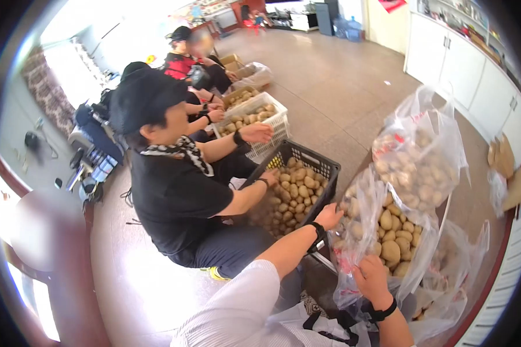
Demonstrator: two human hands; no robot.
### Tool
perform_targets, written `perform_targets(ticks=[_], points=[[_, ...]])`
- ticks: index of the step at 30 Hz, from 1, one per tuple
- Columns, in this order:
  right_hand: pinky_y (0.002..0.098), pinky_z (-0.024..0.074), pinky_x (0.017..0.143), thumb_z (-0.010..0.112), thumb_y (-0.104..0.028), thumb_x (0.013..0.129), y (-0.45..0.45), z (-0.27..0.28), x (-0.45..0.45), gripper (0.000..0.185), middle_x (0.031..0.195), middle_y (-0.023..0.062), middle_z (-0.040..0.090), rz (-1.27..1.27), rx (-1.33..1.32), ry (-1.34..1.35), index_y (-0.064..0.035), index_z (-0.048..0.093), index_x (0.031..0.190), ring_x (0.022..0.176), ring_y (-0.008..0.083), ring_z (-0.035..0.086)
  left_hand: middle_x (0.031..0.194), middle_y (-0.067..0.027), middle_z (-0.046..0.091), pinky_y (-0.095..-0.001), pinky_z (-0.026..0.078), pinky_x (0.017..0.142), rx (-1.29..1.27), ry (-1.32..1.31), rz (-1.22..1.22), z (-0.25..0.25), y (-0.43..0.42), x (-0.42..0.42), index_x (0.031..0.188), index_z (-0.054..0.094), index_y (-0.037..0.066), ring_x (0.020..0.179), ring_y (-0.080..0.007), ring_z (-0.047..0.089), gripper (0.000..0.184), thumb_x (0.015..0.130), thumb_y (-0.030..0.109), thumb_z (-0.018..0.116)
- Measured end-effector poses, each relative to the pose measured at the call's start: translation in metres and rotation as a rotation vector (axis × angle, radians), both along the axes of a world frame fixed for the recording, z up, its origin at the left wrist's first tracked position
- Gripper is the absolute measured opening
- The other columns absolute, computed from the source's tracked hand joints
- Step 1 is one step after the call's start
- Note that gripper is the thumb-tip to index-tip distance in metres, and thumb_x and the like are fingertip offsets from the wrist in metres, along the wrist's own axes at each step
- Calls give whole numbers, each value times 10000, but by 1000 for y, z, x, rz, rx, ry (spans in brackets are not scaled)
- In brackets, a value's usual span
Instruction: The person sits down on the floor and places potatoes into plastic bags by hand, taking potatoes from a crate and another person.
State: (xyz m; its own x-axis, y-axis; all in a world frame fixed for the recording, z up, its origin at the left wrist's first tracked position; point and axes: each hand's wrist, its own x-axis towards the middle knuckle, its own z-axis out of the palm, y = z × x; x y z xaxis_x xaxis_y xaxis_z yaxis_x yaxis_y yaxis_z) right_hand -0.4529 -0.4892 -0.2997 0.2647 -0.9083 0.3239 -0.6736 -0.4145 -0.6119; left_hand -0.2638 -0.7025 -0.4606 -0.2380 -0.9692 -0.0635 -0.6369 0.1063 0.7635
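One clear plastic bag [353, 254] of potatoes [391, 251] is sitting open at near right, the right hand [373, 282] is pinching its near edge between fingers, the left hand [329, 217], finger grip indiscernible, is touching its left side.

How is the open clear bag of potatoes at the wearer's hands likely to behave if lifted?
The clear bag is likely floppy: it looks thin and crumpled. It would probably be heavy, given the many potatoes showing inside. Being rounded and loose, they may shift or roll out if the bag tips.
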Motion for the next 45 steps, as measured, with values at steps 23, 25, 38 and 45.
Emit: perform_targets(ticks=[23, 25, 38, 45], points=[[401, 462, 682, 668, -146, 817, 38, -11, -13, 173, 798, 174, 569, -258, 124, -78, 23, 641, 840, 758, 345, 586, 943, -43, 580, -243, 447, 739, -860, 1091, 295, 307, 92, 112, 687, 480, 58, 837, -89, 518, 272, 843, -14, 691], [399, 465, 685, 670, -149, 817, 40, -12, -13, 173, 803, 172, 572, -269, 132, -59, 19, 650, 852, 757, 341, 590, 928, -27, 578, -217, 444, 697, -738, 1164, 249, 306, 102, 105, 743, 500, 65, 787, -75, 518, 226, 853, -35, 671], [448, 482, 740, 662, -138, 827, 29, -15, 44, 141, 905, 175, 615, -104, 15, -80, -4, 632, 861, 848, 387, 609, 946, -80, 642, -307, 494, 791, -123, 557, -479, 183, 148, -17, 961, 611, 26, 894, -162, 609, 145, 894, 144, 665], [416, 505, 749, 646, -118, 842, 16, -24, 43, 108, 987, 138, 630, 17, 76, -80, -20, 645, 888, 897, 350, 620, 995, -186, 672, -409, 508, 822, 36, 172, -664, 134, 101, -35, 1145, 629, 16, 940, -325, 653, 359, 887, 266, 625]])
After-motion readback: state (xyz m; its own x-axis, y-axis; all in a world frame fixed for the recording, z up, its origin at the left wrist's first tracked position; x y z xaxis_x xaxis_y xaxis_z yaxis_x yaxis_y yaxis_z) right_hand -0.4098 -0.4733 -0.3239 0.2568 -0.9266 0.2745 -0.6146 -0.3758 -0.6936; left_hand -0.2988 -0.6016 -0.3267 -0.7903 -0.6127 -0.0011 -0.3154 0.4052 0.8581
